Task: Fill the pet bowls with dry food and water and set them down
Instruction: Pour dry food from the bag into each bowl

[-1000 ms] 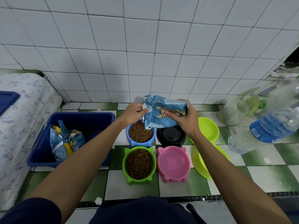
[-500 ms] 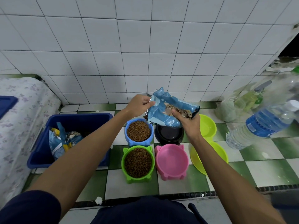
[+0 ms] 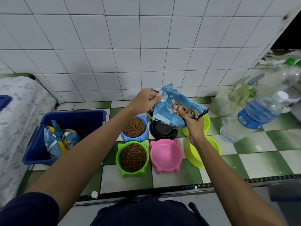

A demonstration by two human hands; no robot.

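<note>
Both hands hold blue food bag in air above black bowl. Left hand pinches bag's upper edge between thumb and fingers. Right hand wraps bag's lower side, thumb on printed cat. Blue bowl and green bowl full of kibble, on tiled floor. Pink bowl empty, just right of green one. Yellow bowls at right, partly behind right arm. Water bottle near right edge. Blue bin at left holds second bag.
</note>
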